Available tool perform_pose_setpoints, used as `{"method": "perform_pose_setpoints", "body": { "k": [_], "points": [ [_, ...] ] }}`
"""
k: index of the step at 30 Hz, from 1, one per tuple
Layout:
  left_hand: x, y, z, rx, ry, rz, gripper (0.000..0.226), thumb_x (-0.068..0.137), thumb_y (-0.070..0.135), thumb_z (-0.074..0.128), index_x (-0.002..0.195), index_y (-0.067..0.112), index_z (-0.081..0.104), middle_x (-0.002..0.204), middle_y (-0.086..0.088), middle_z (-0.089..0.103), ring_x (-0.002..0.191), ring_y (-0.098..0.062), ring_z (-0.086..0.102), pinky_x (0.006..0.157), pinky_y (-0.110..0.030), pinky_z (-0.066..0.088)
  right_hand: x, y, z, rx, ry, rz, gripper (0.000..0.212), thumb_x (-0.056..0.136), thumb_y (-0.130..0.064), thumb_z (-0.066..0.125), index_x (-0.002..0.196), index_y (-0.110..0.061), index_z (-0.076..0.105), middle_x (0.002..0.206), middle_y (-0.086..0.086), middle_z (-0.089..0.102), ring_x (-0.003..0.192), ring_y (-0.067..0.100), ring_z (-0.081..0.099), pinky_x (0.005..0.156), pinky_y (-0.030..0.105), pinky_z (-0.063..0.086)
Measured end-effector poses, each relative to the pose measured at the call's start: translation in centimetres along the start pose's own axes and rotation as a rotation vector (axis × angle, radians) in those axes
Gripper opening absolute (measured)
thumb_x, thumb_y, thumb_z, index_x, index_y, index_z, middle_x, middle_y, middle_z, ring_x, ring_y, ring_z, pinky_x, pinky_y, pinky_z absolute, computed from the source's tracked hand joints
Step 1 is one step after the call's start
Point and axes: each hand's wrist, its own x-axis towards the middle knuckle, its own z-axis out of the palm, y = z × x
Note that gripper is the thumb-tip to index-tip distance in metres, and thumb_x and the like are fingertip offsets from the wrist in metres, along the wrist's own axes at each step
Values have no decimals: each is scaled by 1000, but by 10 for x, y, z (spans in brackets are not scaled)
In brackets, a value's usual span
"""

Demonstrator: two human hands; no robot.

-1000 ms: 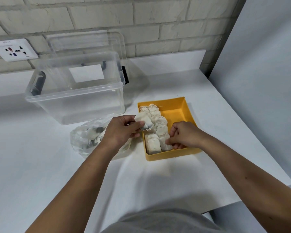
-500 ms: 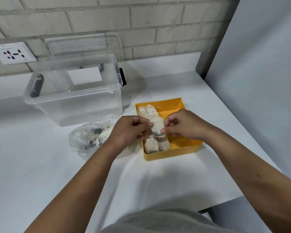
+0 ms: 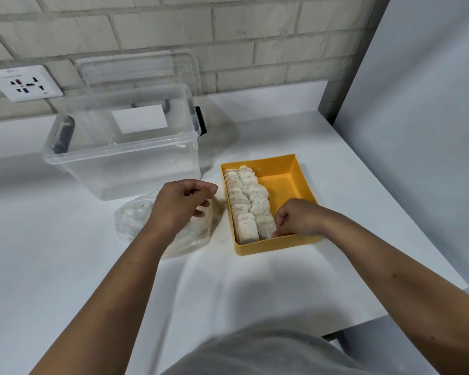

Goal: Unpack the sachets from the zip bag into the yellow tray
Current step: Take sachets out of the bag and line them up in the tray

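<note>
Moved: right hand is down from mid-air into the yellow tray, its fingers pinching a sachet at the near end of the right row, just left of the fingertips. left hand is back over the zip bag on the surface, fingers loosely curled, holding nothing.

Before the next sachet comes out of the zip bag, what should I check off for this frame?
1. Left hand empty, over zip bag: ok.
2. Sachets remaining in the bag: ok, white shapes show through.
3. Bare floor in yellow tray for more: ok.
4. Right hand clear of front sachet: not ok, its fingers pinch it.
5. Bag mouth open: cannot tell.
</note>
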Motion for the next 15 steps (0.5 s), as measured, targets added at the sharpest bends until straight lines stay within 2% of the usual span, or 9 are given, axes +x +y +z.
{"method": "perform_pose_setpoints", "body": {
  "k": [2,5,7,9,11,15],
  "points": [
    [0,-3,-4,-10,9,-7,9,86,28,75,89,21,79,87,-2,76,79,-18,69,83,-49,57,1,1,1,9,8,25,19,76,-38,80,79,-22,72,81,-8,68,80,10,60,60,20,39],
    [-1,-6,-10,-21,33,-17,8,86,27,74,89,21,79,89,-6,76,77,-18,69,83,-49,57,2,0,-2,-13,17,41,25,73,-40,82,81,-18,72,84,-5,70,82,12,62,63,23,45],
    [-2,-7,-16,-34,48,-19,7,87,23,73,90,19,79,89,-6,76,77,-17,68,81,-45,58,0,-8,-10,-62,100,19,29,72,-39,83,82,-16,70,85,-4,71,84,13,63,70,29,52],
    [-4,-8,-25,-37,75,-11,8,88,20,72,91,16,79,90,-5,76,78,-15,69,80,-41,58,-5,-25,-19,-74,234,-59,28,73,-38,82,83,-15,69,80,-8,67,81,11,62,74,31,52],
    [-5,-7,-37,-52,103,2,10,88,18,71,93,14,78,91,-5,76,81,-17,70,80,-37,58,-8,-49,-24,6,319,-192,24,75,-35,81,84,-16,70,75,-12,62,74,6,59,69,25,48],
    [-2,-14,-62,-89,181,3,9,87,17,73,92,11,77,89,-6,76,81,-20,71,84,-40,60,2,-98,-12,183,284,-440,13,77,-29,80,85,-21,74,76,-12,68,67,-3,58,64,12,44]
  ]
}}
